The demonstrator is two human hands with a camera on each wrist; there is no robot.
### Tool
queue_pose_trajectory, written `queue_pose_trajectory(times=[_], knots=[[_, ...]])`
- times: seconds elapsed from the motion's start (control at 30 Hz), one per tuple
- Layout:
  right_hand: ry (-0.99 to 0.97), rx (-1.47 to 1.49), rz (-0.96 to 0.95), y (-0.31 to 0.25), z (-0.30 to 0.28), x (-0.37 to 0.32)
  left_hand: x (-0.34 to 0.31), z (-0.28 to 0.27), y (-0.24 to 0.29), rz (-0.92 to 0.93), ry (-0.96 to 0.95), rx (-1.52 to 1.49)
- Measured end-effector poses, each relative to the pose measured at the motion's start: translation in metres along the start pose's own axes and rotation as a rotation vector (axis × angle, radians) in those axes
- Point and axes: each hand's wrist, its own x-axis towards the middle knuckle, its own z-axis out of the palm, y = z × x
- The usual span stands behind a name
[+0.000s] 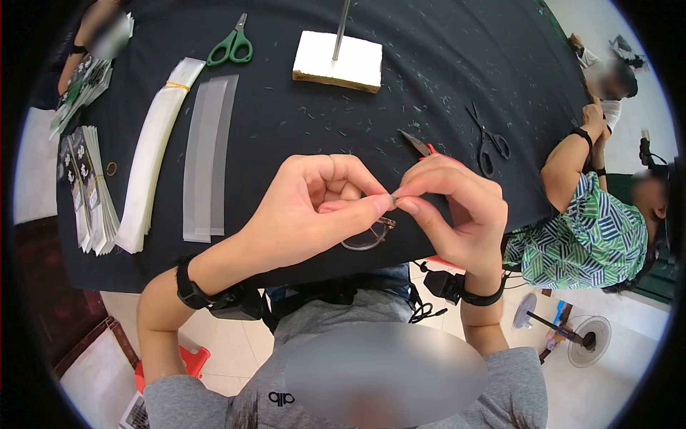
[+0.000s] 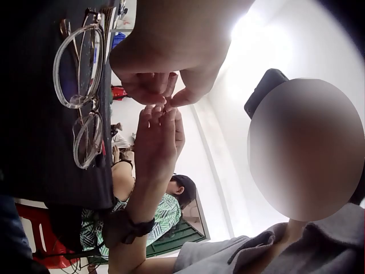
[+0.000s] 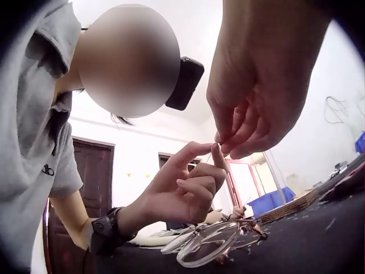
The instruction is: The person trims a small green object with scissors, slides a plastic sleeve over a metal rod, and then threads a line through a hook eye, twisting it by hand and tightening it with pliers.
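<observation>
Over the table's near edge, my left hand [image 1: 321, 207] and right hand [image 1: 461, 204] meet fingertip to fingertip. Thumb and forefinger of each pinch a tiny greenish piece [image 1: 393, 201], mostly covered by the fingertips; I cannot tell its kind. Beneath the hands lies a pair of clear-framed eyeglasses [image 1: 390, 224], seen close in the left wrist view as eyeglasses [image 2: 57, 77] with thin metal temples. Pliers [image 1: 414, 141] with red handles lie just beyond the right hand, partly hidden by it. Black scissors [image 1: 486, 151] rest to their right.
Green scissors [image 1: 232, 50], a banded bundle of white strips [image 1: 153, 150], clear plastic sleeves [image 1: 207, 157] and printed cards [image 1: 89, 189] lie left on the black cloth [image 1: 271, 129]. A white block [image 1: 314, 57] holds an upright metal rod. Green scraps are scattered about. Another person [image 1: 586, 236] sits at right.
</observation>
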Motion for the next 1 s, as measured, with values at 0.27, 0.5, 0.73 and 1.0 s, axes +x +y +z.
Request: queue_pose_trajectory(times=[0.27,0.5,0.73,1.0], knots=[[0.028,-0.235,-0.135,-0.019,-0.002,0.007,-0.004,0.006,0.008,0.077,0.000,0.005],[0.169,-0.383,-0.172,-0.047,-0.034,0.024,-0.007,0.011,0.037,0.435,-0.043,-0.047],[0.154,-0.322,-0.251,-0.076,-0.087,0.073,-0.040,-0.024,0.118,0.458,0.050,0.336],[0.043,-0.386,-0.400,-0.077,-0.088,0.202,-0.014,-0.066,0.176,0.717,0.378,0.956]])
